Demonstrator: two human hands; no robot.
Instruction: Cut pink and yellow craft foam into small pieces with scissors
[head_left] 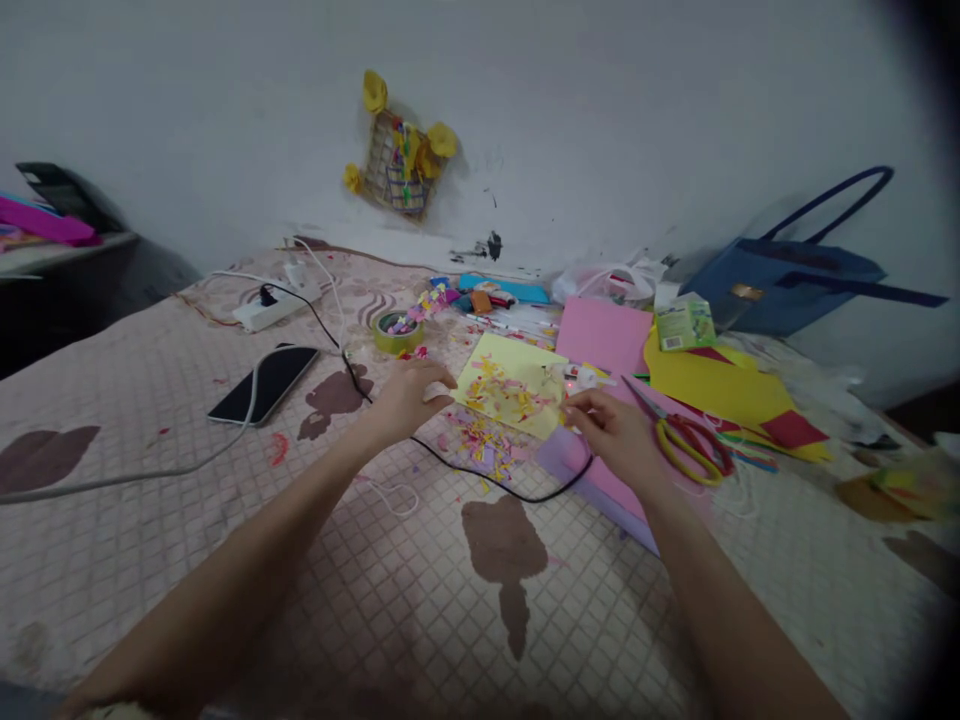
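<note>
While left hand [409, 402] and right hand [619, 437] flank pale yellow sheet [517, 351] over patterned cloth [375, 590], left thumb and fingers apart, right fingertips together near edge; can't tell if either pinches; best kept level, lest loose paper scraps [486, 387] slide off

Readable text, brands or numbers: none. Carton, small, green and white [686, 320], just beside the blue handbag [802, 285]: printed face, lettering too small and blurred to read; pale patch [673, 343] near lower edge resembling a barcode, digits indistinct. Handbag: gold-coloured plate [748, 292] on front, any marking illegible. Wall [225, 120]: black smudges [493, 245], forming no legible character.
</note>
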